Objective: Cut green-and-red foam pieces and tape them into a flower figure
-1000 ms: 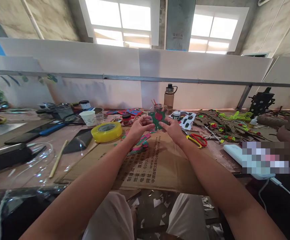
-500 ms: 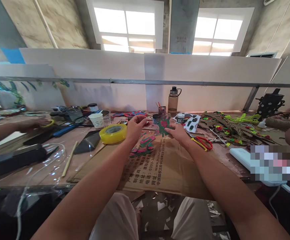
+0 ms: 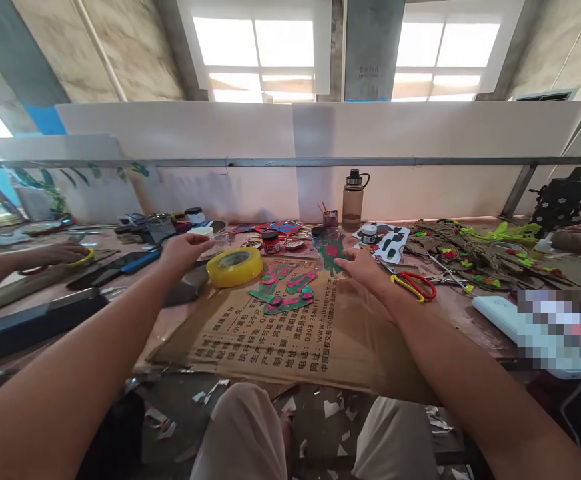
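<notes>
My right hand [image 3: 361, 264] pinches the edge of a green painted cut-out [image 3: 332, 252] with a red patch, above the far edge of a flattened cardboard sheet [image 3: 270, 363]. Reaching out to the left, my left hand [image 3: 184, 253] has its fingers in front of a white paper cup [image 3: 202, 231]; whether they touch it I cannot tell. I see nothing held in its fingers. Between my hands sits a roll of yellow tape [image 3: 215, 270]. Pink and green painted cut-outs [image 3: 285, 292] lie on the cardboard.
Red-and-yellow scissors [image 3: 415, 285] and a white power bank [image 3: 500, 323] lie on the right. Paint jars [image 3: 271, 243] and a water bottle [image 3: 353, 201] stand behind. Brown cut-outs [image 3: 463, 257] are piled at the right. Another person's hand [image 3: 63, 255] is at far left beside yellow-handled scissors [image 3: 81, 259].
My left hand has moved left from above the cardboard, past the tape roll, to the paper cup. My right hand still holds the green cut-out. The view has shifted slightly.
</notes>
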The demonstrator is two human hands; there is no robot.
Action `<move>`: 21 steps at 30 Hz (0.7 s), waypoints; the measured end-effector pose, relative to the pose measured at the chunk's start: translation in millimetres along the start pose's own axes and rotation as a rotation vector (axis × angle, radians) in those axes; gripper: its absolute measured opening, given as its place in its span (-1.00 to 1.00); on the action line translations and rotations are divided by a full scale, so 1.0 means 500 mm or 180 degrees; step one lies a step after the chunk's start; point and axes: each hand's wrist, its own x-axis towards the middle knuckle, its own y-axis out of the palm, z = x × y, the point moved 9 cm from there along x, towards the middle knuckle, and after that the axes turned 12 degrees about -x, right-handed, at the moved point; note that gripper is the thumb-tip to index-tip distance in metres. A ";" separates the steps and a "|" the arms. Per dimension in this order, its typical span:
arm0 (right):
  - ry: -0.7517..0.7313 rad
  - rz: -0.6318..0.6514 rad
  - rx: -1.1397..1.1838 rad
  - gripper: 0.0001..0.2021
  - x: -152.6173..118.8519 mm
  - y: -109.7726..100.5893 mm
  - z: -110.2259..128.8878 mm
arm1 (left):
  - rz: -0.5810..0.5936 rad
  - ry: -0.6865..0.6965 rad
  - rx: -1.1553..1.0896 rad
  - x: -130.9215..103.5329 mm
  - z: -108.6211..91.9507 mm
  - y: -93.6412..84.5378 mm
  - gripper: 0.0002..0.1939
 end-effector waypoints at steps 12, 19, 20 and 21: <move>0.0053 0.0011 -0.0303 -0.76 0.009 0.009 -0.019 | 0.1190 0.0371 -0.0293 -0.063 -0.038 0.123 -0.66; -0.0015 -0.0003 -0.0409 -0.76 -0.002 0.006 -0.008 | 0.1031 -0.0056 -0.0745 -0.043 -0.035 0.091 -0.57; -0.0027 0.0002 -0.0421 -0.76 -0.004 0.006 -0.005 | 0.0897 -0.0132 -0.0960 -0.035 -0.033 0.079 -0.54; -0.0043 0.0005 -0.0434 -0.77 -0.006 0.005 -0.003 | 0.0733 -0.0230 -0.1250 -0.026 -0.029 0.066 -0.52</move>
